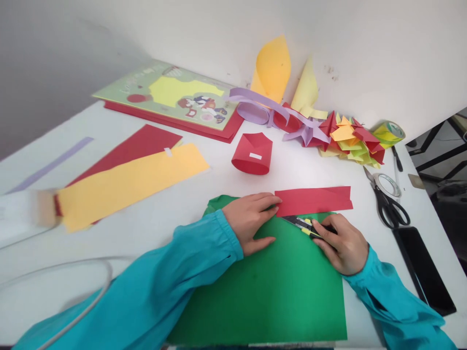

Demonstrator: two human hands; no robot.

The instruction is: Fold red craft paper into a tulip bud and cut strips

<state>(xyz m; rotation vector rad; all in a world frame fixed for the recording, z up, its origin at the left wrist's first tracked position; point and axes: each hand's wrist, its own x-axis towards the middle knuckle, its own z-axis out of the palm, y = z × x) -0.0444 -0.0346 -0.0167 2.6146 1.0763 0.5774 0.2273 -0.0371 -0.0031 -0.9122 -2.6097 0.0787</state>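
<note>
A red paper strip (314,200) lies across the top edge of a large green sheet (277,291). My left hand (251,221) rests flat on the green sheet, fingers stretched out and thumb apart, its fingertips on the left end of the red strip. In my right hand (341,243) is a black and yellow utility knife (304,227), its fingers closed around the handle. The blade points left, along the lower edge of the red strip and towards my left fingertips. Behind the strip stands a rolled red paper piece (251,154) with a small white label.
Scissors (388,204), a tape roll (388,184) and a black phone (423,270) lie at the right. Folded paper shapes (350,136) and paper cones (273,68) stand by the wall. At the left are a yellow strip (134,184), a green book (127,92) and a blurred cable (105,277).
</note>
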